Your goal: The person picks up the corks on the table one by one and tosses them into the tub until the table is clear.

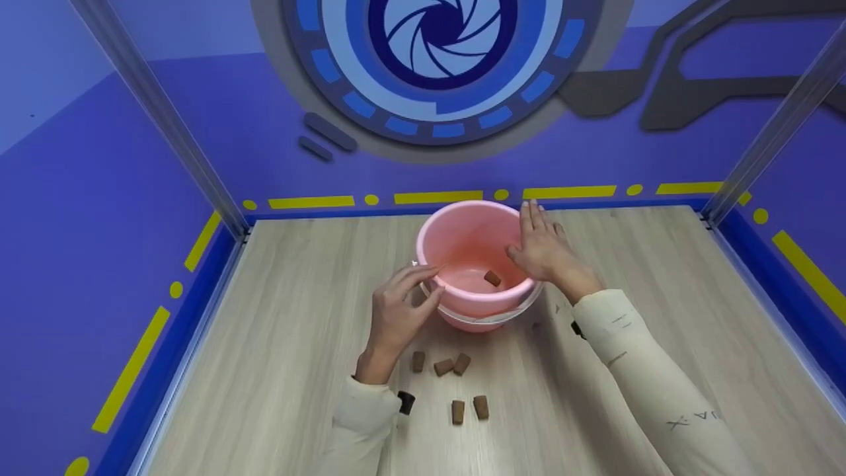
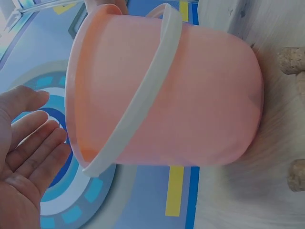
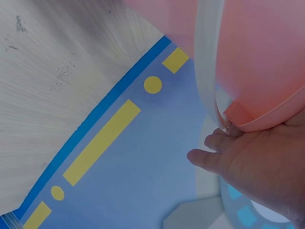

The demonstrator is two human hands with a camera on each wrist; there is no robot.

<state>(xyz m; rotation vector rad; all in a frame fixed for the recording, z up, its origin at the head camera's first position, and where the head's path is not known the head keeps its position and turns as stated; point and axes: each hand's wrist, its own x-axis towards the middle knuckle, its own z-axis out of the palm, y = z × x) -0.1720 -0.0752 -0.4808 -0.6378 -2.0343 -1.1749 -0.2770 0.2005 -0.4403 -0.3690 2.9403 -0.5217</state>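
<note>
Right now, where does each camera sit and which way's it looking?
Head: on the person's head, looking forward and down at the pink bucket and corks; left grip, right grip and both sleeves show.
Left wrist: on that wrist, looking at the bucket's outside and white handle; left grip shows at left, some right grip at top.
Right wrist: on that wrist, looking past the bucket at table and wall; right grip shows lower right.
Wrist views share bucket and handle.
</note>
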